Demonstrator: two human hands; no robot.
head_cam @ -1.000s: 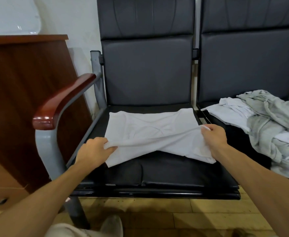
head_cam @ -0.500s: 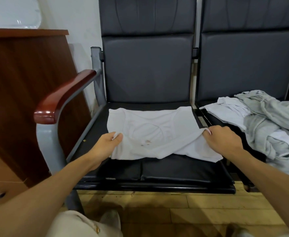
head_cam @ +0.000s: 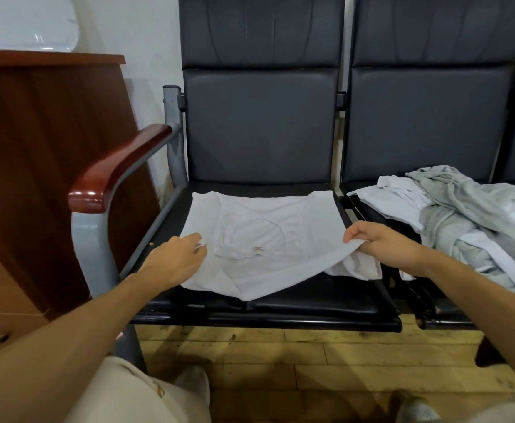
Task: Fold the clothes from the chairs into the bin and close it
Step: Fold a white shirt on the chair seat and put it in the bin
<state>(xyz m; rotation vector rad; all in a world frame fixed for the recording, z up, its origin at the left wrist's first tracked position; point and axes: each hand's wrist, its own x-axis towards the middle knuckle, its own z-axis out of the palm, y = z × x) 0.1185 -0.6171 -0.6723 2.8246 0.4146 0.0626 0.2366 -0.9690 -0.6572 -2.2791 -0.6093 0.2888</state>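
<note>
The white cotton garment [head_cam: 268, 239] lay on the black padded chair seat [head_cam: 311, 300]. The left hand [head_cam: 173, 257] and right hand [head_cam: 384, 247] each pinched an edge. Pulling it taut and matching the edges should give a clean fold.

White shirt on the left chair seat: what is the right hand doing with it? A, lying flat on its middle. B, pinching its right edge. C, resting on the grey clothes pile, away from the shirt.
B: the right hand pinches the right edge of the white shirt, which is spread on the black seat; the grey clothes pile lies untouched on the next chair.
</note>
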